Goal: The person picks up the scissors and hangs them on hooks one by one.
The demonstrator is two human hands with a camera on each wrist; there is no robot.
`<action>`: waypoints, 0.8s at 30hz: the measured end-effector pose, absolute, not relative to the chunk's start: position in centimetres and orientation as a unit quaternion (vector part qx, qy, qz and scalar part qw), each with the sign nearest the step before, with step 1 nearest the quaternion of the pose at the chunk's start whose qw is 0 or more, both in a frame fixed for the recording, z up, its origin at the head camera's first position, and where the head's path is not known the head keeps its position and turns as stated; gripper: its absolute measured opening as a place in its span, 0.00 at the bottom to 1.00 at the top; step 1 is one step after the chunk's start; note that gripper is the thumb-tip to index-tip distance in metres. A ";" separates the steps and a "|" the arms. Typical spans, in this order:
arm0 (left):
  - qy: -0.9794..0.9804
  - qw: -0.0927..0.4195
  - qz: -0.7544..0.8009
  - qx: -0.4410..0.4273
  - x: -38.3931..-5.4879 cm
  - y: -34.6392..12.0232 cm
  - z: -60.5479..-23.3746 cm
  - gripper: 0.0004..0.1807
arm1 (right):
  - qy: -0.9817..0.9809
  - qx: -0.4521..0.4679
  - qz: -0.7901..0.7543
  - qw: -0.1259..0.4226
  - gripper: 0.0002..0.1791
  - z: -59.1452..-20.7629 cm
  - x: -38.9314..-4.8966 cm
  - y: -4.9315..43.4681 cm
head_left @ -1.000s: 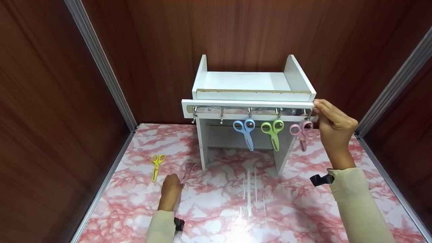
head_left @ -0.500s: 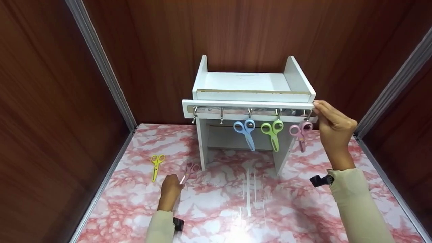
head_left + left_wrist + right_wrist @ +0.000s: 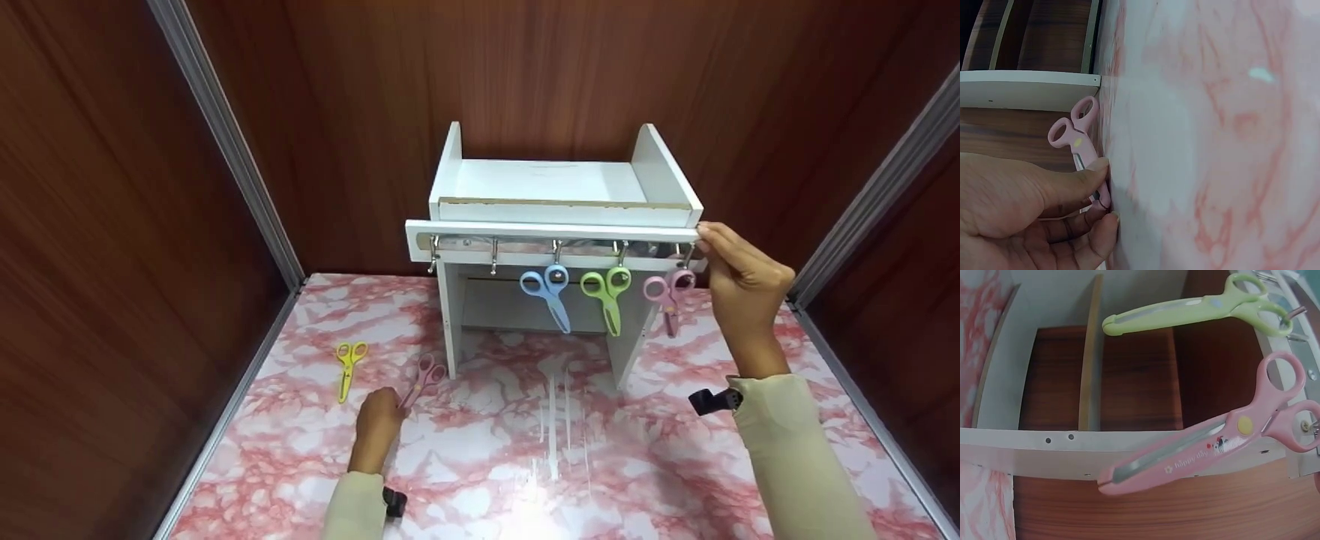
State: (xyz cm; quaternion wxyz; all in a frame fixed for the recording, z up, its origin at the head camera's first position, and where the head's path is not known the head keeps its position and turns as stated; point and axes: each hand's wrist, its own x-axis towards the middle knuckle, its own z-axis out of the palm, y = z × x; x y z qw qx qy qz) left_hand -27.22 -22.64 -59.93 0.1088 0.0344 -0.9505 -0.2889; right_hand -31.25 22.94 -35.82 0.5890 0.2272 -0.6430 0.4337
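Low over the marbled tabletop, my left hand (image 3: pixel 379 420) pinches a pair of pink scissors (image 3: pixel 1085 147) by the blade end between thumb and fingers. Their handle loops point away, towards the foot of a white shelf (image 3: pixel 451 330). Up at the right, my right hand (image 3: pixel 750 292) pinches the end of a white hook rail (image 3: pixel 555 229) across the shelf's front. From its hooks hang blue scissors (image 3: pixel 550 298), green scissors (image 3: pixel 1174 316) and a second pink pair (image 3: pixel 1190 447). The two leftmost hooks (image 3: pixel 493 256) carry nothing. The right hand is almost wholly outside the right wrist view.
Yellow scissors (image 3: pixel 347 371) lie on the table (image 3: pixel 465 465), left of and beyond my left hand. Brown wood-grain panels (image 3: pixel 360 112) with metal edge strips enclose the table at the back and both sides.
The pink scissors in my left hand have turned slightly, their loops shifting a little upward in view. On its hook the blue pair has swung slightly to the right. My right hand stays put.
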 end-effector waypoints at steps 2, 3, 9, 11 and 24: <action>-0.948 0.118 -0.293 0.033 -27.1 -22.7 -59.9 0.13 | -0.643 0.228 0.435 0.588 0.13 -35.8 -31.2 22.9; -0.947 0.122 -0.295 0.031 -27.1 -22.7 -60.0 0.12 | -0.643 0.228 0.435 0.588 0.13 -35.7 -31.2 22.8; -0.939 0.125 -0.318 0.030 -27.1 -22.8 -60.0 0.11 | -0.644 0.221 0.438 0.587 0.12 -35.5 -31.0 22.9; -0.937 0.113 -0.327 0.034 -27.3 -22.8 -59.9 0.11 | -0.643 0.219 0.440 0.588 0.12 -35.4 -30.9 23.0; -0.925 0.135 -0.353 0.036 -26.9 -23.4 -60.4 0.09 | -0.644 0.223 0.440 0.585 0.12 -35.6 -31.0 22.6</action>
